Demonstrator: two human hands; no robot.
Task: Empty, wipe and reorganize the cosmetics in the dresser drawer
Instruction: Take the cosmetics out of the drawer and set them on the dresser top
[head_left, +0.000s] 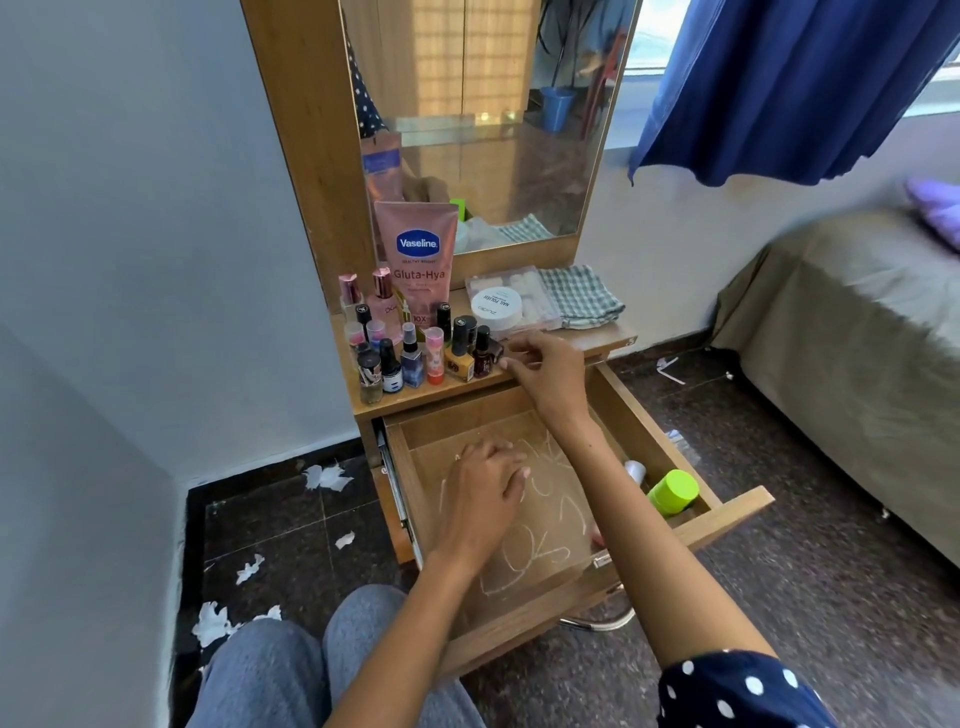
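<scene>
The wooden dresser drawer (727, 519) stands pulled out, its floor marked with white scribbles. My left hand (483, 499) is down inside it with fingers curled toward the floor; whatever lies under them is hidden. A green-lidded jar (672, 491) and a small white item (635, 470) lie in the drawer's right corner. On the dresser top (597, 340) stand several nail polish bottles (415, 353) and a pink Vaseline tube (418, 254). My right hand (540, 364) reaches over the top, its fingertips at a small dark bottle (495, 348) beside the row.
A round white tub (496, 309) sits on a clear box (535, 296), next to a folded checked cloth (582, 296). Torn white tissue bits (213, 623) litter the dark floor on the left. A bed (857, 338) is on the right, with a blue curtain (779, 88) above.
</scene>
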